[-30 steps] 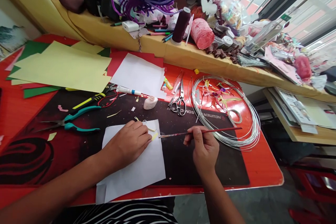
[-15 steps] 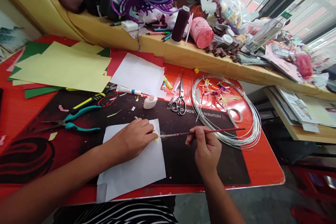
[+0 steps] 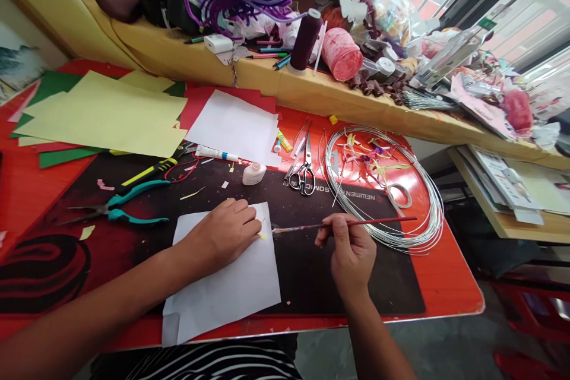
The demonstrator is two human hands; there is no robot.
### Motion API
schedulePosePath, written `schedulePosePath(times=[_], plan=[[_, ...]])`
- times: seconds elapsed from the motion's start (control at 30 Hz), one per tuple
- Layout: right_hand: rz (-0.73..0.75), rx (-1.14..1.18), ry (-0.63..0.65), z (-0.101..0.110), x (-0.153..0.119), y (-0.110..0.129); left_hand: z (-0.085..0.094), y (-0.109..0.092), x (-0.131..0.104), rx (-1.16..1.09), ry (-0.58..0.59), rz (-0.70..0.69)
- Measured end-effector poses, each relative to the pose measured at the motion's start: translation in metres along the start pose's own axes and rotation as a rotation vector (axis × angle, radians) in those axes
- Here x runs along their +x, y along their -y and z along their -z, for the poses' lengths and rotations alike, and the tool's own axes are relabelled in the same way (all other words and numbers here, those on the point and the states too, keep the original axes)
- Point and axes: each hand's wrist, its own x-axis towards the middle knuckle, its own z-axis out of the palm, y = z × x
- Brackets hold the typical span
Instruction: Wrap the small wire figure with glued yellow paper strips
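My left hand (image 3: pixel 231 230) rests on a white sheet of paper (image 3: pixel 231 297), its fingers curled and pressed together at a small yellow piece (image 3: pixel 262 236) near the sheet's right edge. The fingers partly hide that piece. Held by the handle in my right hand (image 3: pixel 351 252) is a slim paintbrush (image 3: pixel 369 221) with a dark red handle. Its bristle tip points left, beside the sheet's right edge and close to the yellow piece. A small glue bottle (image 3: pixel 253 174) stands open-topped beyond the sheet.
Teal-handled pliers (image 3: pixel 138 205) lie left on the dark mat (image 3: pixel 338 291). Scissors (image 3: pixel 306 169) and a big coil of silvery wire (image 3: pixel 436 202) lie at the right. Yellow paper sheets (image 3: pixel 120 119) are stacked back left. A cluttered ledge (image 3: pixel 285 86) runs behind the table.
My left fingers have drawn slightly to the left and closed more over the yellow piece. The paintbrush and my right hand have barely moved.
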Motion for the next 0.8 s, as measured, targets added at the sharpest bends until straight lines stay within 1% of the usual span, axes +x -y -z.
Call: schedulePosePath(times=[0.23,0.53,0.67,0.8], plan=[[-0.010,-0.027,0.021,-0.003,-0.004,0.001,0.004,0.000,-0.005,-0.094,-0.020,0.031],[0.015,-0.042,0.069,-0.015,-0.006,0.002,0.002,-0.002,-0.004,-0.080,-0.037,0.025],[0.043,-0.111,0.103,-0.015,-0.008,0.001,0.000,-0.003,-0.004,-0.065,-0.039,0.034],[0.077,-0.205,0.129,-0.010,-0.008,0.003,-0.003,-0.003,-0.005,-0.035,-0.034,0.030]])
